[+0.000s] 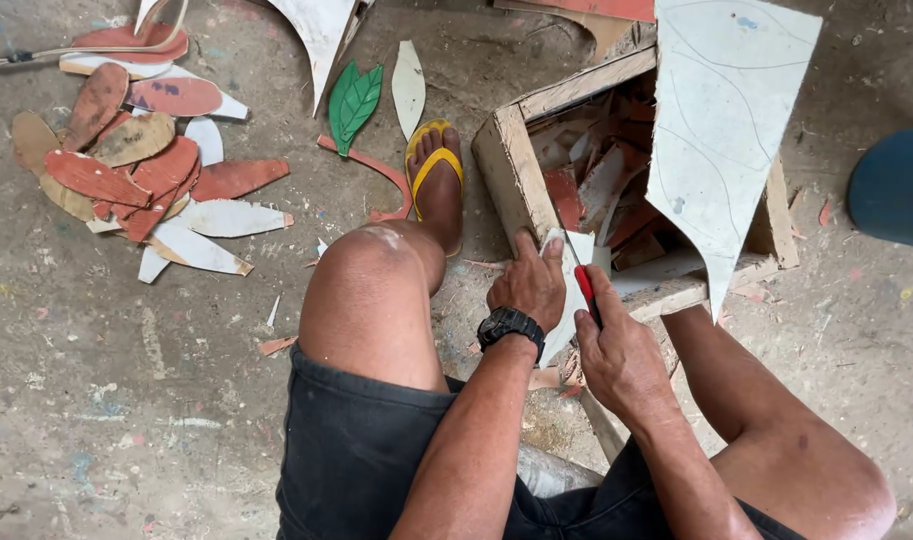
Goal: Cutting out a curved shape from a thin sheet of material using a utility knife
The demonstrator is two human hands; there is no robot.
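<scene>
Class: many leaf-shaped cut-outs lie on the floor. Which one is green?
The green leaf, with veins marked on it, lying just above the sandalled foot. The others in the pile are red-brown, tan or white.

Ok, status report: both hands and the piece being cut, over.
Left hand pins white leaf-shaped cutout on wooden crate edge. Right hand grips red-handled knife against it. Nothing in the way.

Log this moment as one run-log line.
left hand: holds white cut piece | right hand: grips red-handled knife on it | wooden box: scraps inside | floor: leaf-shaped pieces pile
</scene>
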